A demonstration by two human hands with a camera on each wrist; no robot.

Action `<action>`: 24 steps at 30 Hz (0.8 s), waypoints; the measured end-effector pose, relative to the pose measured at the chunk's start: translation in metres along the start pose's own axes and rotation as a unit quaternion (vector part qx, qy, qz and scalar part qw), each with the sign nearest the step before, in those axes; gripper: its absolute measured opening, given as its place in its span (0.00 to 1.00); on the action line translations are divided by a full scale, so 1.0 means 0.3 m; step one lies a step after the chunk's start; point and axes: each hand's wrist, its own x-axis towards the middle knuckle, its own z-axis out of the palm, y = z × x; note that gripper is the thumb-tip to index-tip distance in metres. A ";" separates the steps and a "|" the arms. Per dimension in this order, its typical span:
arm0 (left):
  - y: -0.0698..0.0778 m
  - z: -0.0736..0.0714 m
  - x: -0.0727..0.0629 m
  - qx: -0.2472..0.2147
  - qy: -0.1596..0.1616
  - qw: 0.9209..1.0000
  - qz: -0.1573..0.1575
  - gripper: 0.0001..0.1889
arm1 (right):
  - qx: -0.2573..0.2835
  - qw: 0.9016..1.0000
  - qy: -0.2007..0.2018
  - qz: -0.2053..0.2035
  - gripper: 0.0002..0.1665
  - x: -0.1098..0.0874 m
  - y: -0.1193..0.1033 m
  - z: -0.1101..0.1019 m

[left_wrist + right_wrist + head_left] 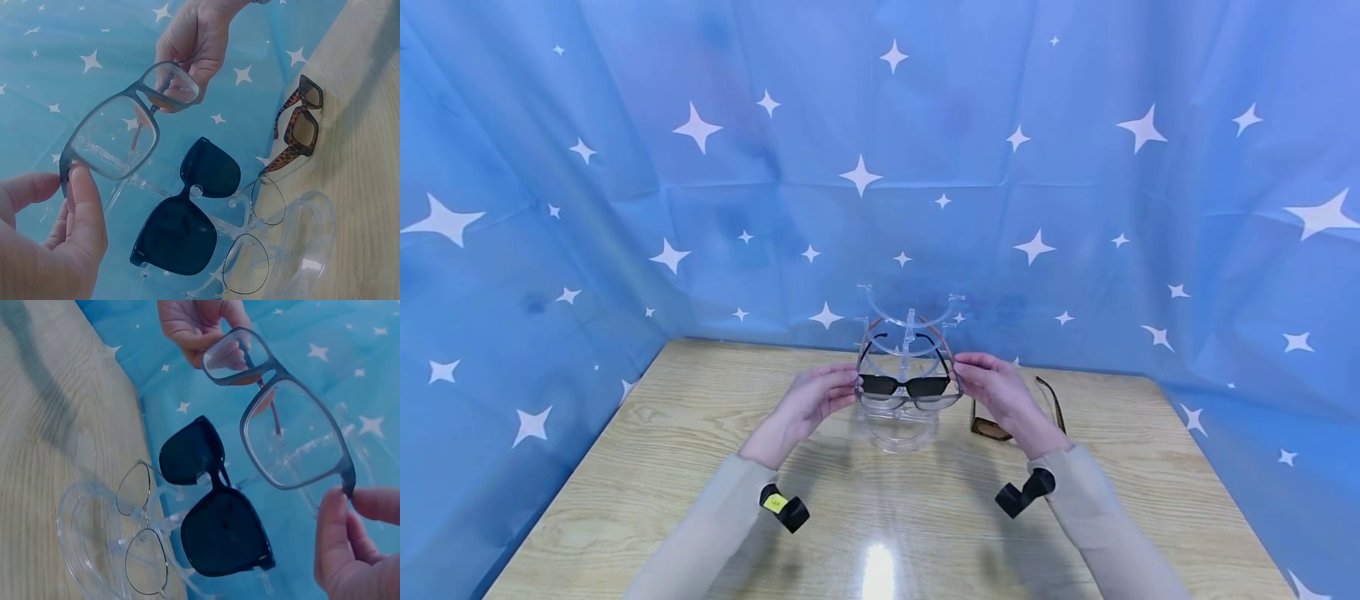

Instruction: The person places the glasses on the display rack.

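Note:
A pair of grey-framed eyeglasses (936,402) with clear lenses is held level between both hands. My left hand (812,396) pinches one end of the frame, at the hinge, between thumb and fingers. At the opposite end my right hand (996,387) grips the frame the same way. The temples extend toward a clear display stand (911,329), and their tips look reddish-brown. Black sunglasses (181,237) sit on the stand, just below the held pair in the wrist views. Lower on it rest thin wire-rimmed glasses (147,561). Whether the grey frame touches the stand I cannot tell.
Tortoiseshell sunglasses (304,131) lie on the wooden table (662,467) to the right of the stand, partly behind the right forearm in the head view. A blue star-patterned curtain (805,108) hangs behind and around the table. Upper bars of the stand rise beyond the hands.

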 end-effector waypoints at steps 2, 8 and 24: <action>0.002 0.004 0.013 -0.003 0.009 1.000 0.002 0.18 | 0.005 1.000 0.003 -0.002 0.06 0.011 -0.007 -0.001; 0.019 0.017 0.055 -0.010 0.037 0.999 0.016 0.20 | 0.017 1.000 0.014 0.001 0.06 0.045 -0.030 0.001; 0.062 0.023 0.144 -0.023 0.088 0.995 0.028 0.10 | 0.033 0.999 0.037 0.000 0.12 0.110 -0.060 0.018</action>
